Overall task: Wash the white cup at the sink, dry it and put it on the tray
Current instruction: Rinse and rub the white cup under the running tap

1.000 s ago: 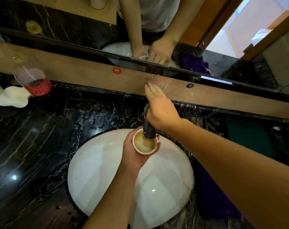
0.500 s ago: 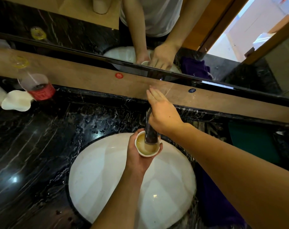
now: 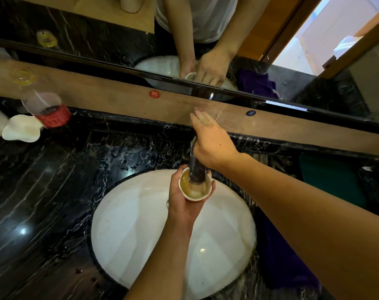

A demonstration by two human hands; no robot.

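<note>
Left hand (image 3: 185, 204) has its grip wrapped round the white cup (image 3: 195, 187), fingers curled under and behind the wall, mouth up. The cup sits directly under the tap spout (image 3: 197, 167), over the sink basin (image 3: 141, 234) at its 12 o'clock rim. Makes sense: the cup catches the stream, and any overflow lands in the basin, not on the bench (image 3: 43, 191).

The cup holds murky tan water, so my read is the rinse is underway, not finished.

Right hand (image 3: 212, 141) lies over the top of the tap, fingers straight and pointing to 11 o'clock, palm down. Grip is relaxed, not clenched. Probably working the lever; the lever itself is hidden under the palm, so I can't confirm it.

Purple cloth (image 3: 283, 256) lies at 3 o'clock of the basin, partly under the right forearm, handy for the drying step. Dark green item (image 3: 331, 180) sits at 2 o'clock and could be the tray; I can't tell. Bottle with red label (image 3: 48, 109) is at 10 o'clock, well apart.

Versus 1.0 s and 0.5 s ago: both hands, cup and tap hold the same relation. Only the view has shifted slightly, with the scene sitting lower in frame. The water level in the cup looks about the same.
</note>
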